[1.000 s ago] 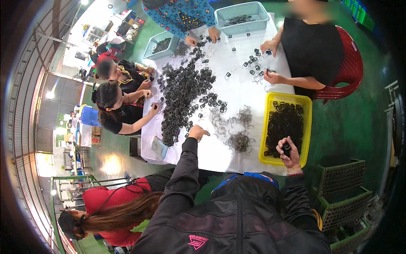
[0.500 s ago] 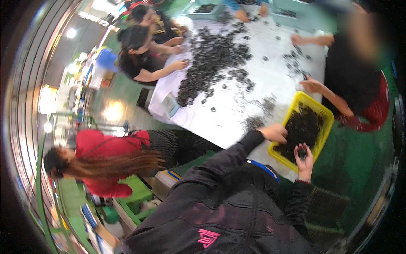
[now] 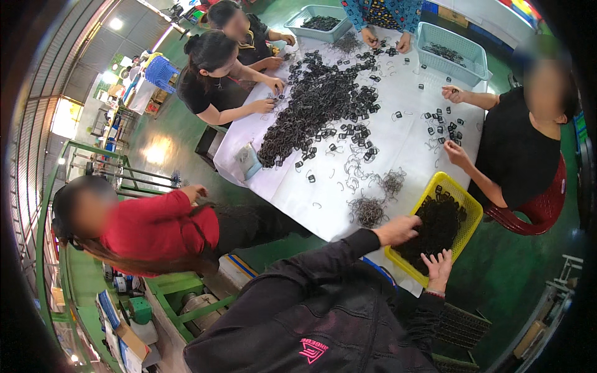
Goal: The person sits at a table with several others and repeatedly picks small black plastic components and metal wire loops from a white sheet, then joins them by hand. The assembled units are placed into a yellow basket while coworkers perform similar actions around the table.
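Note:
My left hand point(image 3: 398, 230) reaches from a black sleeve to the left rim of a yellow basket point(image 3: 474, 214). Its fingers curl over the black plastic pieces point(image 3: 438, 225) that fill the basket, and I cannot see whether it holds one. My right hand point(image 3: 438, 268) hovers over the basket's near corner, palm showing, fingers spread and empty. A tangle of thin wire clips point(image 3: 370, 211) lies on the white table point(image 3: 404, 146) just left of my left hand.
A large heap of black pieces point(image 3: 317, 105) covers the table's far half. Two pale blue baskets point(image 3: 451, 53) point(image 3: 317, 22) stand at the far end. Other people sit around the table, one in red point(image 3: 155, 230) at my left. A red chair point(image 3: 541, 211) stands right of the yellow basket.
My right hand held a small black piece and now is spread open and empty over the basket. My left hand has moved from the wire pile to the basket's rim. The view has swung.

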Demonstrator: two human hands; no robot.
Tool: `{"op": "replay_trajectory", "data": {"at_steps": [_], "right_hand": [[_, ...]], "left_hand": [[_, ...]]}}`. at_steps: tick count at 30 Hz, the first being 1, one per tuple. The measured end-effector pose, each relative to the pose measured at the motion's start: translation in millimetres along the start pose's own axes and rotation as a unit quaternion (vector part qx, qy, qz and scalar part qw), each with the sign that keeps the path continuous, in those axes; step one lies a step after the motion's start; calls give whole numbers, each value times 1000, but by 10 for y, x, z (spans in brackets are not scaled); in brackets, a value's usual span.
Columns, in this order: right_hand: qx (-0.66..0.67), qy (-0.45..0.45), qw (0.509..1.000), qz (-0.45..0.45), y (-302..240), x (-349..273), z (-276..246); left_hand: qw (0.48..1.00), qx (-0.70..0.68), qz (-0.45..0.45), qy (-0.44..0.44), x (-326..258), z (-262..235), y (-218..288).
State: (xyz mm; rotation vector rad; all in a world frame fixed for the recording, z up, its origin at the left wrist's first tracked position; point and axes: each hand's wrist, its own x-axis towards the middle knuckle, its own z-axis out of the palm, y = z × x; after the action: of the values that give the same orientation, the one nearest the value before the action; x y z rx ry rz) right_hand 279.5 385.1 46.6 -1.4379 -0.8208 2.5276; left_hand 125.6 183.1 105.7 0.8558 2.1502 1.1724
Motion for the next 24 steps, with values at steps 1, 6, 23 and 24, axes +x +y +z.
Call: {"op": "replay_trajectory", "data": {"at_steps": [1, 6, 23, 24], "right_hand": [[-52, 14, 997, -59, 17, -47, 51], [-104, 93, 969, -206, -23, -179, 512], [-351, 18, 902, -251, 958, -289, 2336], [-347, 10, 906, -240, 986, -257, 2381]], "left_hand": [[999, 43, 0, 22, -62, -181, -225], [978, 70, -106, 162, -105, -986, -1186], [959, 80, -188, 198, 899, -1469, -2500], [962, 64, -176, 200, 853, -1580, -2526]]}}
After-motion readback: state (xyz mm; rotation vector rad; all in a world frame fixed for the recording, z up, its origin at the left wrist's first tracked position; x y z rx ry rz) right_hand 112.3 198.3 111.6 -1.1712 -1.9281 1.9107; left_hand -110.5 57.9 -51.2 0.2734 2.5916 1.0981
